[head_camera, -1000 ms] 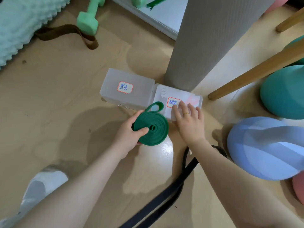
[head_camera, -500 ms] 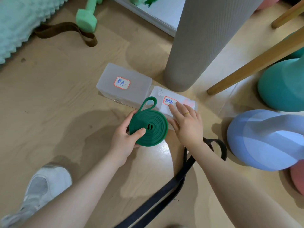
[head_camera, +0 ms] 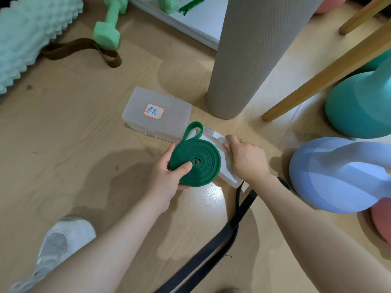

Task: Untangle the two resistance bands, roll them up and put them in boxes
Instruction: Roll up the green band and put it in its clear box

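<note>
One band is done rolling: the green band point(head_camera: 195, 162) sits coiled in the left hand point(head_camera: 167, 176), thumb clamped on it, beside the box point(head_camera: 227, 163) gripped by the right hand point(head_camera: 246, 158). Boxing it remains, and the black band point(head_camera: 218, 242) lies loose on the floor, unrolled, its box point(head_camera: 157, 115) closed.

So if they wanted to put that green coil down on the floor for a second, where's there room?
Bare floor lies left of the labelled box, between the brown strap and the white shoe. The right is crowded: black band, blue ball, grey roll, wooden leg.
</note>
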`<action>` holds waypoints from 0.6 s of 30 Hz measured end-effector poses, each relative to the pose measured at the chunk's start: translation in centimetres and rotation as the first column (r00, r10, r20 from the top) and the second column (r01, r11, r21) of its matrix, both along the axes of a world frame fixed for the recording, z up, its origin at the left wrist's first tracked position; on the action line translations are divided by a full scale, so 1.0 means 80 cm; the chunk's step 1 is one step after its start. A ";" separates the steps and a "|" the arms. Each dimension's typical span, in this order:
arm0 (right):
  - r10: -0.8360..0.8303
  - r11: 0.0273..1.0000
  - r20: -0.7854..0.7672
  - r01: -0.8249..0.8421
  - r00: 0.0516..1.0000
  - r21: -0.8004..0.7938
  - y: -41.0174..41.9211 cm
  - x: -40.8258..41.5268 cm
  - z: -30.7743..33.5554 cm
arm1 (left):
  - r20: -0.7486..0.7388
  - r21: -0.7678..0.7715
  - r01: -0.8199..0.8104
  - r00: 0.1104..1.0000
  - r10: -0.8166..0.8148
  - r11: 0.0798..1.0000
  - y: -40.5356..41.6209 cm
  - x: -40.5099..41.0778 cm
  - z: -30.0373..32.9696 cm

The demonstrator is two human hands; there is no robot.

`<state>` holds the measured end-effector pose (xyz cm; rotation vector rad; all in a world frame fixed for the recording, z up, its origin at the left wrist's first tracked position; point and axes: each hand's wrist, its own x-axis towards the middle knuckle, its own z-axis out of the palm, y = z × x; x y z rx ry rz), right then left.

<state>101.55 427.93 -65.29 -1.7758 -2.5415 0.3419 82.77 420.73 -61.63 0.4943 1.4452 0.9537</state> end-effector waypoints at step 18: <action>-0.058 0.810 0.035 0.026 0.998 0.587 0.045 0.024 0.051 | 0.011 -0.103 0.339 0.941 -0.340 0.935 0.002 -0.032 0.035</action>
